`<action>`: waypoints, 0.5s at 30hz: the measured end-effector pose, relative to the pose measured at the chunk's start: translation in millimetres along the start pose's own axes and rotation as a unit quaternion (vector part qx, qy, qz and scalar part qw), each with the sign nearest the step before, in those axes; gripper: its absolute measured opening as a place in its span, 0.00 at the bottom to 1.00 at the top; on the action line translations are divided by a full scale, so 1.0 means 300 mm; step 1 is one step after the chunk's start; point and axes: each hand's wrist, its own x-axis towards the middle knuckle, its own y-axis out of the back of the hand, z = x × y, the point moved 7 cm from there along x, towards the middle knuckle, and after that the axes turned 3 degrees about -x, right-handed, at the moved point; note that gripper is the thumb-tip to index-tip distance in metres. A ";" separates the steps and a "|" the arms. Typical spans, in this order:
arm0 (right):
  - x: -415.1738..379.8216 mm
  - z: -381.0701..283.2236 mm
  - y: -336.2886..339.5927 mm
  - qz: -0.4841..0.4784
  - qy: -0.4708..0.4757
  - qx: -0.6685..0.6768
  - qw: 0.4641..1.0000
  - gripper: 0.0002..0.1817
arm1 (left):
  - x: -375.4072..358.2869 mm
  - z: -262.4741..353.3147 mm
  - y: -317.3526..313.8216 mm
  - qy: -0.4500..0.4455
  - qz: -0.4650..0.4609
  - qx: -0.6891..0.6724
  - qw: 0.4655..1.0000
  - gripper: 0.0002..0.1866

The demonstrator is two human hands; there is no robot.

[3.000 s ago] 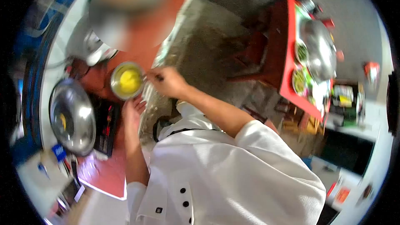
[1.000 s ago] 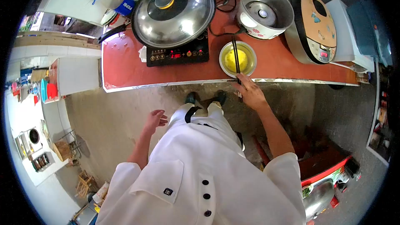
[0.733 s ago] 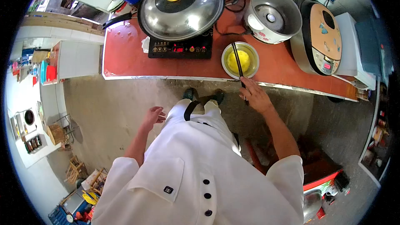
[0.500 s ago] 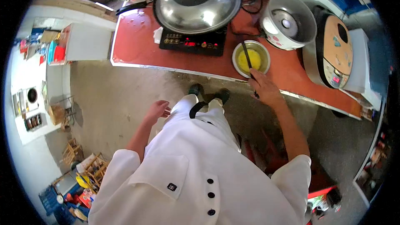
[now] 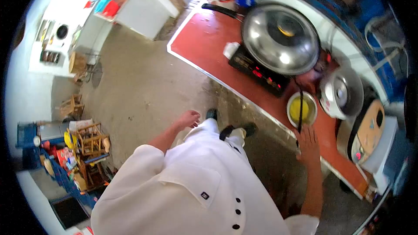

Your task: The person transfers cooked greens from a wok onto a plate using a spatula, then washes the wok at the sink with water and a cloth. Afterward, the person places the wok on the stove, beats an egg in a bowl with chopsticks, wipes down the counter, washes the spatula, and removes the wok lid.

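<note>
A small metal bowl [image 5: 288,109] of yellow liquid, which looks like beaten egg, stands near the counter's front edge. Dark chopsticks [image 5: 301,100] lie across it, their near ends beside my right hand [image 5: 309,146]. That hand is at the bowl's near side with its fingers stretched out and apart; the contact with the chopsticks is hard to make out. My left hand [image 5: 189,119] hangs over the floor by my leg, fingers loosely apart, holding nothing. Beyond the bowl, a lidded wok [image 5: 278,39] sits on a lit induction cooker [image 5: 257,70].
A white pot [image 5: 333,95] and a rice cooker [image 5: 365,132] stand right of the bowl on the red counter [image 5: 196,39]. The wok's handle [image 5: 217,9] points left. Wooden chairs [image 5: 93,141] and shelves with clutter are at the far left.
The view has turned, shifting the counter right and tilting it. My right hand's fingers, earlier closed around the chopsticks, are now stretched out. My left hand still hangs at my side.
</note>
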 end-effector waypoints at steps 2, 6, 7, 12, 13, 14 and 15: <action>-0.020 -0.055 0.091 0.016 -0.032 0.015 0.999 0.49 | 0.026 -0.002 0.038 -0.024 0.002 -0.010 1.000 0.17; -0.012 -0.152 0.089 0.184 -0.169 0.195 0.948 0.42 | 0.006 0.011 0.125 -0.038 0.000 -0.009 0.999 0.16; 0.020 -0.203 0.037 0.189 -0.160 0.190 0.950 0.42 | 0.036 -0.023 0.152 -0.048 -0.005 -0.038 0.998 0.16; 0.292 -0.483 -0.168 0.220 -0.224 0.336 0.888 0.22 | 0.135 -0.144 0.378 -0.082 0.008 -0.031 0.996 0.14; 0.370 -0.559 -0.205 0.197 -0.233 0.385 0.871 0.23 | 0.182 -0.194 0.430 -0.092 0.012 -0.034 0.995 0.13; 0.448 -0.656 -0.167 0.219 -0.201 0.352 0.887 0.22 | 0.158 -0.183 0.508 -0.070 0.050 0.024 0.996 0.12; 0.526 -0.760 -0.121 0.240 -0.169 0.318 0.901 0.21 | 0.210 -0.234 0.582 -0.079 0.056 0.015 0.995 0.12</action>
